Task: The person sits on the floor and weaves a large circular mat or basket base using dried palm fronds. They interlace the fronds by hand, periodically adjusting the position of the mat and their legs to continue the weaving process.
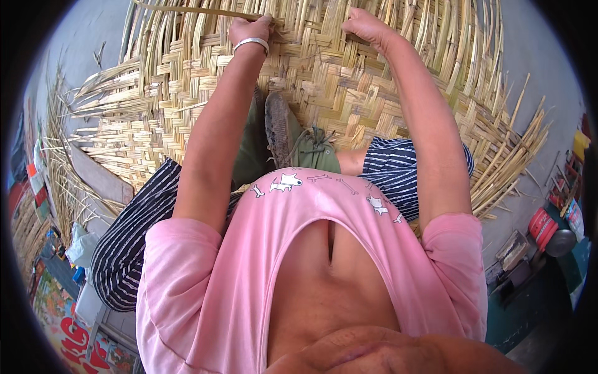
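Pink shirt [311,249], left hand [249,28] grip clamped on bamboo strip [187,9], right hand [361,25] seemingly fisted, pale woven mat [324,81]

I see a woven mat [311,81] of dry, matt, straw-coloured cane strips, rough and splintery at the frayed edges. The loose strip [205,10] looks smoother. A bangle [251,43] shines like polished metal. The shoe [293,140] is dull olive cloth with a worn, gritty sole.
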The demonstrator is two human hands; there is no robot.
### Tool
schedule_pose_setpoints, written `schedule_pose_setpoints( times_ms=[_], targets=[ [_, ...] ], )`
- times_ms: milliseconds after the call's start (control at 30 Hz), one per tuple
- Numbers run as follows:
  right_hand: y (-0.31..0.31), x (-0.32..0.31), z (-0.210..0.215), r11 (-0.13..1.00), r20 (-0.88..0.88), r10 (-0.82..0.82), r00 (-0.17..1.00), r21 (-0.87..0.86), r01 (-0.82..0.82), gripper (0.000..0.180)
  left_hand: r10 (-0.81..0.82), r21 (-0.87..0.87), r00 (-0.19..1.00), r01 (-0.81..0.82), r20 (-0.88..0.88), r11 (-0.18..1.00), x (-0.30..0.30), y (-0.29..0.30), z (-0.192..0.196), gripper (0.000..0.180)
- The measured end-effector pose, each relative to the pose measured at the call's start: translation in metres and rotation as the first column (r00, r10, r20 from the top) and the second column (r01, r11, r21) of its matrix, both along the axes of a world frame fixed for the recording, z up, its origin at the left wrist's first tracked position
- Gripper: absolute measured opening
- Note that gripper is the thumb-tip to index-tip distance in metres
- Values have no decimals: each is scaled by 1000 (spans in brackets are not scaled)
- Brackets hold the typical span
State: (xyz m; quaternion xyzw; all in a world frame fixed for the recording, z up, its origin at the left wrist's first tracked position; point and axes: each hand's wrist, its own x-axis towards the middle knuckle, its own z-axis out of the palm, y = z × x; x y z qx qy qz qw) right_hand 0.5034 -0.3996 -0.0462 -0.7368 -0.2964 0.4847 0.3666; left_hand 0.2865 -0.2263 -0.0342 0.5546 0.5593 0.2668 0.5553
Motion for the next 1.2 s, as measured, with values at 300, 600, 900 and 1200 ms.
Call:
schedule_pose_setpoints(
  times_ms=[300,600,900,1200],
  targets=[
    [5,-36,32,989,-259,-147,955,-19,147,41,5,101,997,-12,76,995,-16,-14,3,23],
    [20,-60,45,932,224,-308,925,-122,340,46,-390,-109,918,382,-68,918,-10,-10,22,31],
    [21,-62,40,910,351,-306,885,-165,380,50,-532,46,538,730,-653,682,75,11,31,44],
    [26,-72,55,885,447,-205,871,-295,360,57,-579,68,494,795,-649,602,70,14,5,57]
  ],
)
